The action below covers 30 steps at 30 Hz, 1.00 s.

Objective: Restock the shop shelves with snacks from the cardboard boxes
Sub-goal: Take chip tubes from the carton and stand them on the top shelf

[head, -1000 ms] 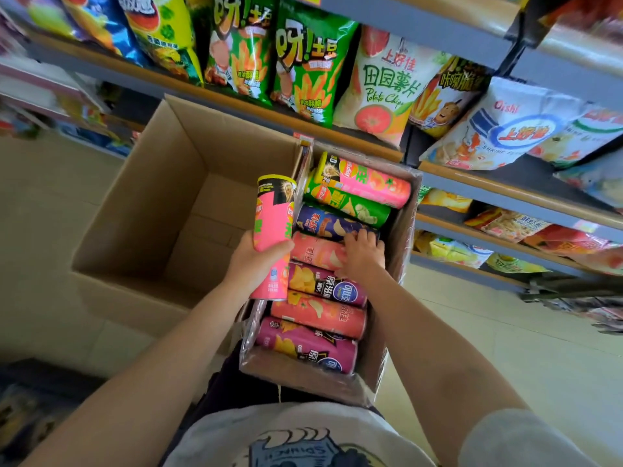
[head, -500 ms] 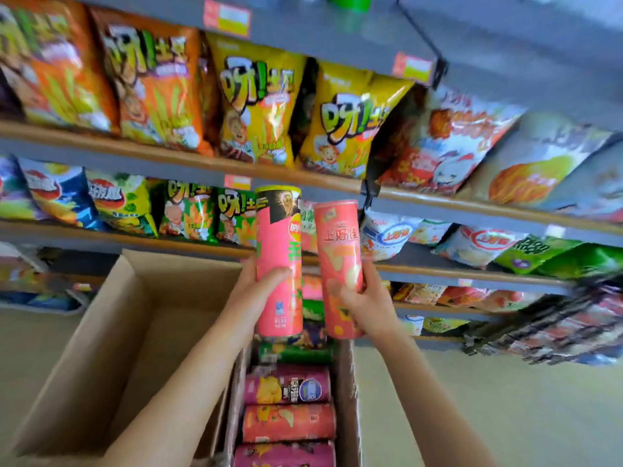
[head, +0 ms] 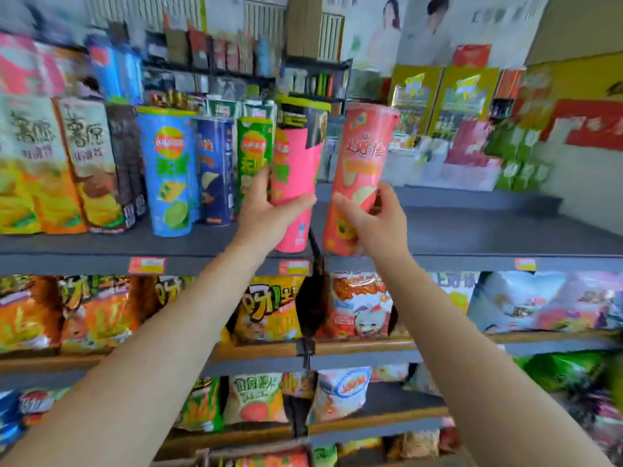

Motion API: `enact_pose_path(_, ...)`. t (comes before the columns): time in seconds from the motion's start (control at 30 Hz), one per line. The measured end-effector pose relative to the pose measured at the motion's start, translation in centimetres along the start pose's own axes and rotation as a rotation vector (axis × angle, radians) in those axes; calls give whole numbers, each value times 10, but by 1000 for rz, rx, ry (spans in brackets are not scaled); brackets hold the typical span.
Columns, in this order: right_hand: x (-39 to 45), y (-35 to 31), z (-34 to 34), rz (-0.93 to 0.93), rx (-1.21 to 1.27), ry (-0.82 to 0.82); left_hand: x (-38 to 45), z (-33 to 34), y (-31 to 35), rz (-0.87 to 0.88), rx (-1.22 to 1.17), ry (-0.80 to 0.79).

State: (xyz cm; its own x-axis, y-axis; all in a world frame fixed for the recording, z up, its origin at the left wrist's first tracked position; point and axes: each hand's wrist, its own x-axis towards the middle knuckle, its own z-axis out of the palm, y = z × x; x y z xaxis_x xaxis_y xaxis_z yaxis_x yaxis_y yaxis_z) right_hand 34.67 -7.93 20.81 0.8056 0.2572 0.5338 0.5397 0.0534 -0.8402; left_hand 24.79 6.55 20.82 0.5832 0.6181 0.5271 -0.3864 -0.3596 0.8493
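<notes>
Left hand (head: 266,210) grips a pink can (head: 295,183); right hand (head: 374,224) grips a salmon can (head: 360,170), both raised at the top shelf (head: 488,230). Set carelessly, either could topple the green can (head: 254,156).

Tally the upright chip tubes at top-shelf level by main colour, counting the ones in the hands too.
Light blue tube: 1, standing on the shelf
Dark blue tube: 1, standing on the shelf
Green tube: 1, standing on the shelf
Bright pink tube: 1, held by the left hand
Salmon pink tube: 1, held by the right hand
Total: 5
</notes>
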Motion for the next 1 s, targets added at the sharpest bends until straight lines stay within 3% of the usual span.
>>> enact_pose_path(0.13,39,41,10,40,-170,-44,20,28,-36,0,165,29)
enact_pose_path(0.3,71,70,22,84,-244,-147,35,36,-70,-66,542,14)
enact_pose_path(0.5,79,89,43,124,-337,-228,31,44,-73,-14,814,166)
enact_pose_path(0.67,73,84,41,116,-312,-167,23,47,-69,122,1065,-50)
enact_pose_path(1.0,68,79,40,78,-408,-191,29,47,-72,-43,1166,-139)
